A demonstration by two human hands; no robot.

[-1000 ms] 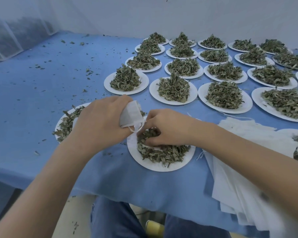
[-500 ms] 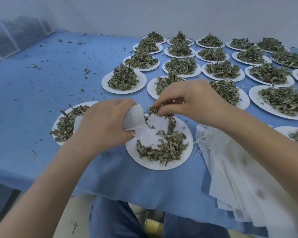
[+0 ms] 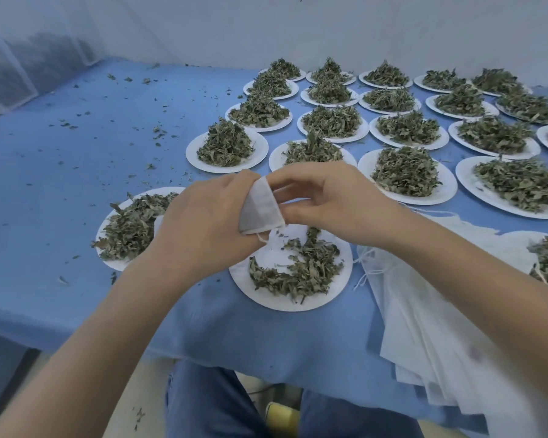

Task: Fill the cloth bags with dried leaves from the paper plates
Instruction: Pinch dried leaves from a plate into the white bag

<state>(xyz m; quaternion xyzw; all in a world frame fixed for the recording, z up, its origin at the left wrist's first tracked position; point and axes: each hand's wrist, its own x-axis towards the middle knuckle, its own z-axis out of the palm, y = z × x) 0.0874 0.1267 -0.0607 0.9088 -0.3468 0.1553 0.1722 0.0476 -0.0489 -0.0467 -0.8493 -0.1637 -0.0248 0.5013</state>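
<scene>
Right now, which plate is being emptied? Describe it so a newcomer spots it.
On the blue table, find the near edge. The plate lies directly below both hands, beside the stacked white bags. Unlike its heaped neighbours, it shows bare white paper around a thin leaf crescent.

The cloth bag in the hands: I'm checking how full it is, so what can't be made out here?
Head view:
- Inside of the cloth bag: the left hand wraps it and the right hand covers its mouth, so the fill level is hidden.
- Right fingertips: tucked behind the bag's top, so any leaves they hold are unseen.
- Stack of empty bags: crossed by the right forearm and cut off by the frame edge, so no count.
</scene>
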